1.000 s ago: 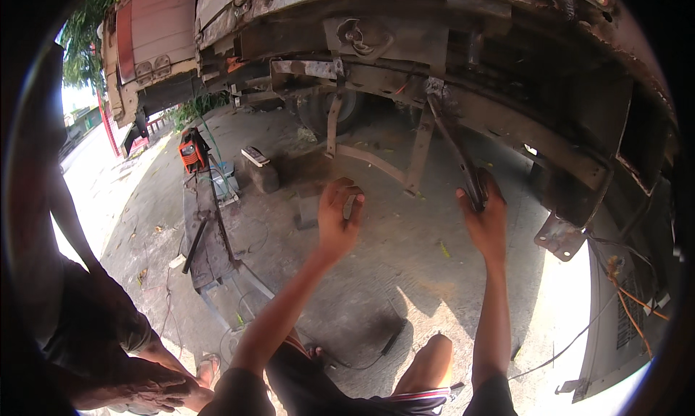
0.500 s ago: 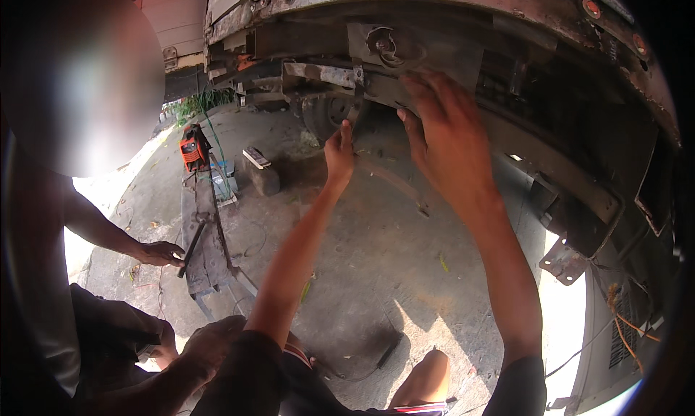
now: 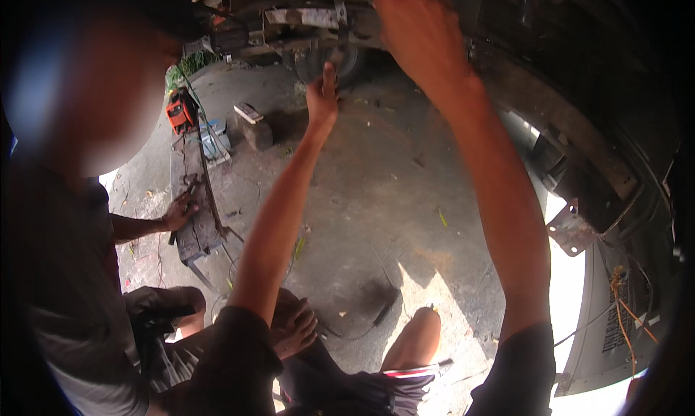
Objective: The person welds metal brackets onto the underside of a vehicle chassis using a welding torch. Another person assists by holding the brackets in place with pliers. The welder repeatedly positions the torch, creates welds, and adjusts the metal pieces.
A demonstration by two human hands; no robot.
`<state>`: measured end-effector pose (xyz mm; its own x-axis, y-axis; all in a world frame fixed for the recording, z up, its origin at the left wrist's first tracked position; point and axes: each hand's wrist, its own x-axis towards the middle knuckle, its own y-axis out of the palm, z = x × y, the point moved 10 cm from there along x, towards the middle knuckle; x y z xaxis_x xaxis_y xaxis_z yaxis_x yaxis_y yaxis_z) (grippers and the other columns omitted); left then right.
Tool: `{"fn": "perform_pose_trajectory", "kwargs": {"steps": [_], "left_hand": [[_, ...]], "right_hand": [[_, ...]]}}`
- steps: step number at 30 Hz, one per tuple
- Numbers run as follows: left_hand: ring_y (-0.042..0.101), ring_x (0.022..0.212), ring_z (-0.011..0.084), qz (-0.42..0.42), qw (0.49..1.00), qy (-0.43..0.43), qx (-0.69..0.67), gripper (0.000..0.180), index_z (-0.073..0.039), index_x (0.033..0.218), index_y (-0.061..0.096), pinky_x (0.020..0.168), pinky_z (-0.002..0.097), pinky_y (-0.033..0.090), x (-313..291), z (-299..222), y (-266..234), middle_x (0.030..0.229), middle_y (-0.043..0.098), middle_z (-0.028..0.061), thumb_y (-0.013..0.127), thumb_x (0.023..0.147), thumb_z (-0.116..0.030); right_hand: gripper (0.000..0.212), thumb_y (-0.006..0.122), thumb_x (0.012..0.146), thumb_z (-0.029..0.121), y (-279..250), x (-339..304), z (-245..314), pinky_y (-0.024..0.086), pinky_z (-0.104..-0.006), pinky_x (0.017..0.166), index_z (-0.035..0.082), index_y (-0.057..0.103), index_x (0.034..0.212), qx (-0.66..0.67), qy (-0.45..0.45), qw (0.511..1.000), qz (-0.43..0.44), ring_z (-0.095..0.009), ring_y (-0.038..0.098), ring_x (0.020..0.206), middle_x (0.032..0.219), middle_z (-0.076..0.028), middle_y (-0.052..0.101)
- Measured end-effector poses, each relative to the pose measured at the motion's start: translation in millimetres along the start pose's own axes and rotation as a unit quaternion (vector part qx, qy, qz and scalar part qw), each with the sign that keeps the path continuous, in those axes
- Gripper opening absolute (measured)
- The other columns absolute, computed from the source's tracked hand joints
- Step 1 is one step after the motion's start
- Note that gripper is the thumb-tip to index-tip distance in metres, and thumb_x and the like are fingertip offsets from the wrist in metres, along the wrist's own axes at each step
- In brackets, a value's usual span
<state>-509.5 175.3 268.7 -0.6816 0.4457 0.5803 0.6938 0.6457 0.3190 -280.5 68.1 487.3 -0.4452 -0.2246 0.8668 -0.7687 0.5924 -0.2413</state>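
Observation:
My left hand [image 3: 323, 101] is closed, thumb up, around the lower end of a narrow metal strip [image 3: 340, 14] that hangs from the vehicle's frame. Behind the strip is a wheel [image 3: 311, 61], partly hidden. My right hand [image 3: 423, 29] reaches up against the dark vehicle body, its fingers stretched out and partly cut off by the top edge; I see nothing held in it. A pale, worn metal piece [image 3: 300, 17] runs across the frame to the left of the strip.
A co-worker sits at the left, one hand [image 3: 181, 212] on a rusty metal bench [image 3: 190, 231]. On its far end stands an orange-and-black machine [image 3: 181, 112], with a blue container [image 3: 216, 141] beside it. A perforated bracket [image 3: 572, 228] hangs at the right.
My view has tilted down, so the frame sits higher in the picture. My right hand has moved up against the vehicle body. The co-worker has leaned in, their hand farther along the bench.

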Motion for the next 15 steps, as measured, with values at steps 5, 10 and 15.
{"fn": "perform_pose_trajectory", "kwargs": {"steps": [5,10,15], "left_hand": [[0.050,0.065,0.0107,0.027,0.997,0.074,0.011,0.061,0.001,0.085,0.061,0.056,0.0313,0.042,27.1,12.8,2.2,0.072,0.057,0.0011,0.048,0.097,-0.057],[0.051,0.065,0.0089,-0.006,0.996,0.001,0.092,0.051,-0.008,0.095,0.060,0.057,0.0256,0.040,52.3,25.9,-24.0,0.076,0.057,-0.0020,0.056,0.092,-0.059],[0.045,0.061,0.0088,-0.023,0.990,0.031,0.132,0.061,-0.009,0.084,0.057,0.058,0.0271,0.038,36.0,5.8,-18.6,0.070,0.050,-0.0032,0.047,0.091,-0.069]], "right_hand": [[0.065,0.065,0.084,0.011,-57.0,-106.1,14.9,0.027,-0.0436,0.117,0.007,0.040,0.144,0.235,-0.087,0.968,0.015,-0.034,0.043,0.133,0.144,-0.021,0.043],[0.014,0.064,0.094,0.008,-72.9,-270.7,5.9,0.051,-0.0245,0.062,-0.002,0.067,0.103,0.502,0.263,0.823,-0.023,-0.010,0.063,0.066,0.075,-0.008,0.069],[0.020,0.063,0.095,0.018,69.1,-515.6,57.5,0.052,-0.0249,0.060,-0.002,0.067,0.098,0.570,0.533,0.559,0.282,-0.012,0.065,0.067,0.072,-0.008,0.066]]}}
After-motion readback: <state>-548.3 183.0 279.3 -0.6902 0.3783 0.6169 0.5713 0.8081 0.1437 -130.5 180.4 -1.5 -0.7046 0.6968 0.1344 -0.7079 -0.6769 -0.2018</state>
